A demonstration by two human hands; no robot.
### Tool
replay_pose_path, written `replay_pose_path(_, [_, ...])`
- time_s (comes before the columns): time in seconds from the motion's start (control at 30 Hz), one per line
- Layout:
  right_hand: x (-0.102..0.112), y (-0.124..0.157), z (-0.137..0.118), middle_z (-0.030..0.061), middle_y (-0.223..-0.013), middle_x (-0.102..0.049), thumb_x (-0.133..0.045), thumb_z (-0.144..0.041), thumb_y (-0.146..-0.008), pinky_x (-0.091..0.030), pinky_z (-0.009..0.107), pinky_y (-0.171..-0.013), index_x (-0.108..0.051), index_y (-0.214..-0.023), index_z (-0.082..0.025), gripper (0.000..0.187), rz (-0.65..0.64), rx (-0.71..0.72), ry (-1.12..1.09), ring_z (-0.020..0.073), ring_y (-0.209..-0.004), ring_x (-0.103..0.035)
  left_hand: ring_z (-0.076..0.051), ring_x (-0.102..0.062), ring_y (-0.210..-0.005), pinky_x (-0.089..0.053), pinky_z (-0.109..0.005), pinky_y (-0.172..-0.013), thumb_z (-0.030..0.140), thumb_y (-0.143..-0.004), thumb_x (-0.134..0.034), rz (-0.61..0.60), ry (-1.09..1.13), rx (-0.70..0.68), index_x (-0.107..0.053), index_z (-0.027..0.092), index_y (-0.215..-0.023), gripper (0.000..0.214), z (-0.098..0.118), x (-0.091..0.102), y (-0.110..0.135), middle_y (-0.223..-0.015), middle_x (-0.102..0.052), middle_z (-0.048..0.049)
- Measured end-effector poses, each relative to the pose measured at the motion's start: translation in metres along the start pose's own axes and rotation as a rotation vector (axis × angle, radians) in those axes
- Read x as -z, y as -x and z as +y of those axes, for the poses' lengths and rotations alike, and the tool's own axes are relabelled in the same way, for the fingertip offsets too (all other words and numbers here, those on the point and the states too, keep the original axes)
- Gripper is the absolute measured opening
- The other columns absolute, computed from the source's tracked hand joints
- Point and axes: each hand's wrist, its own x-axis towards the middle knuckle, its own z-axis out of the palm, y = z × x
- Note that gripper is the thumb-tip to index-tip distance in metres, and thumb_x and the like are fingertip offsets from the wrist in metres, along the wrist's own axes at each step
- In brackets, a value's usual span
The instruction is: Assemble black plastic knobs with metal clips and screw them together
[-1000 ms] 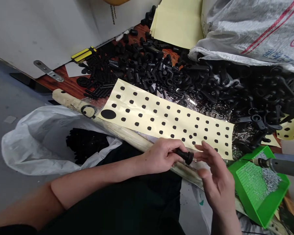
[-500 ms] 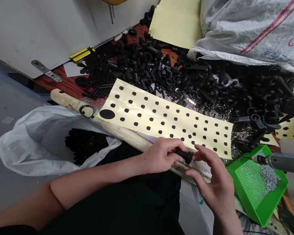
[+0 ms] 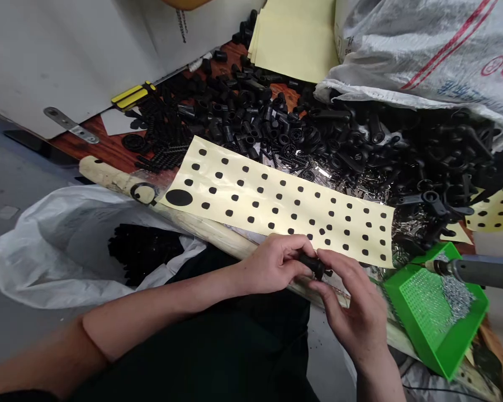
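Observation:
Low over the near edge of the work surface, my left hand (image 3: 270, 265) pinches a short black tubular plastic part (image 3: 312, 264), keeping its rear end hidden in the fingers. From the other side, my right hand (image 3: 354, 298) closes thumb and fingertips around the part's far end. A small dark bit shows between the right fingers, too small to name. Just beyond both hands lies a pale yellow sheet (image 3: 268, 196) with rows of black dots and one big black oval.
Black plastic parts (image 3: 243, 111) and small metal pieces (image 3: 371, 190) are heaped behind the sheet. A green basket (image 3: 414, 312) of screws sits right, a power screwdriver (image 3: 482, 272) over it. An open white bag (image 3: 29, 262) hangs left; a yellow-handled tool (image 3: 132, 96) lies behind.
My right hand has moved left and its fingers have closed onto the end of the black part. My left hand keeps its pinch. The whole view has shifted slightly.

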Motion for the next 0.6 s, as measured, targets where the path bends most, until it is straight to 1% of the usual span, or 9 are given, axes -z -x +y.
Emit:
replay_pose_path(0.03, [-0.001, -0.001, -0.001, 0.0067, -0.102, -0.072, -0.068, -0.017, -0.082, -0.058, 0.035, -0.081, -0.063, -0.115, -0.023, 0.035, 0.033, 0.015, 0.009, 0.0204, -0.094, -0.069, -0.009, -0.056, -0.059, -0.046, -0.02, -0.056, 0.008, -0.077, -0.053, 0.003, -0.024, -0.009, -0.059, 0.015, -0.084, 0.011, 0.0, 0.001, 0.0, -0.07, -0.059, 0.0022])
replay_pose_path(0.1, [-0.006, -0.003, -0.005, 0.005, -0.091, -0.073, -0.069, -0.018, -0.08, -0.059, 0.032, -0.073, -0.066, -0.107, -0.022, 0.028, 0.092, -0.047, 0.007, 0.0186, -0.083, -0.07, -0.011, -0.059, -0.064, -0.047, -0.021, -0.059, 0.008, -0.078, -0.053, 0.034, -0.143, -0.075, -0.061, 0.014, -0.085, 0.012, -0.003, 0.002, 0.001, -0.075, -0.062, 0.0])
replay_pose_path(0.2, [-0.015, -0.004, -0.009, 0.0061, -0.089, -0.074, -0.07, -0.026, -0.08, -0.059, 0.03, -0.065, -0.068, -0.101, -0.02, 0.022, 0.123, -0.257, -0.053, 0.0176, -0.074, -0.07, -0.014, -0.062, -0.073, -0.048, -0.024, -0.066, 0.008, -0.08, -0.05, 0.077, -0.337, -0.214, -0.063, 0.014, -0.085, 0.015, -0.007, 0.004, 0.002, -0.078, -0.064, -0.0025])
replay_pose_path(0.3, [-0.022, -0.001, -0.011, 0.0073, -0.09, -0.075, -0.069, -0.031, -0.081, -0.06, 0.028, -0.064, -0.069, -0.098, -0.019, 0.021, 0.153, -0.442, -0.189, 0.0171, -0.072, -0.071, -0.014, -0.062, -0.075, -0.048, -0.024, -0.068, 0.009, -0.081, -0.05, 0.1, -0.363, -0.253, -0.064, 0.015, -0.086, 0.016, -0.008, 0.003, 0.003, -0.08, -0.065, -0.0032])
replay_pose_path(0.33, [-0.023, -0.001, -0.011, 0.0073, -0.09, -0.075, -0.069, -0.032, -0.08, -0.06, 0.028, -0.064, -0.07, -0.098, -0.019, 0.022, 0.167, -0.471, -0.224, 0.017, -0.073, -0.071, -0.014, -0.061, -0.072, -0.048, -0.024, -0.066, 0.009, -0.081, -0.05, 0.103, -0.32, -0.226, -0.064, 0.015, -0.087, 0.015, -0.007, 0.003, 0.003, -0.079, -0.065, -0.0028])
replay_pose_path(0.4, [-0.023, 0.0, -0.011, 0.0072, -0.092, -0.075, -0.071, -0.033, -0.079, -0.06, 0.028, -0.064, -0.07, -0.1, -0.02, 0.025, 0.194, -0.473, -0.256, 0.0165, -0.073, -0.07, -0.011, -0.058, -0.062, -0.046, -0.022, -0.058, 0.012, -0.081, -0.053, 0.091, -0.155, -0.103, -0.062, 0.015, -0.089, 0.012, -0.002, 0.001, 0.003, -0.075, -0.063, -0.0012])
replay_pose_path(0.5, [-0.017, 0.0, -0.008, 0.007, -0.101, -0.073, -0.072, -0.033, -0.079, -0.059, 0.03, -0.069, -0.068, -0.11, -0.024, 0.033, 0.184, -0.391, -0.275, 0.0155, -0.075, -0.068, -0.009, -0.054, -0.05, -0.046, -0.021, -0.05, 0.02, -0.082, -0.058, 0.008, 0.125, 0.112, -0.058, 0.015, -0.089, 0.009, 0.004, 0.004, 0.002, -0.069, -0.06, 0.0007])
replay_pose_path(0.53, [-0.015, 0.0, -0.007, 0.007, -0.105, -0.071, -0.071, -0.032, -0.08, -0.058, 0.031, -0.071, -0.067, -0.113, -0.025, 0.034, 0.177, -0.356, -0.283, 0.0152, -0.076, -0.067, -0.009, -0.055, -0.05, -0.047, -0.022, -0.05, 0.024, -0.083, -0.06, -0.029, 0.184, 0.148, -0.057, 0.015, -0.089, 0.011, 0.006, 0.005, 0.001, -0.068, -0.061, 0.0005])
replay_pose_path(0.6, [-0.012, 0.0, -0.004, 0.007, -0.111, -0.068, -0.067, -0.027, -0.084, -0.057, 0.032, -0.074, -0.064, -0.119, -0.028, 0.035, 0.172, -0.278, -0.305, 0.0149, -0.081, -0.065, -0.011, -0.058, -0.05, -0.049, -0.023, -0.051, 0.034, -0.084, -0.064, -0.093, 0.243, 0.169, -0.057, 0.015, -0.088, 0.021, 0.009, 0.009, 0.0, -0.066, -0.062, -0.0003])
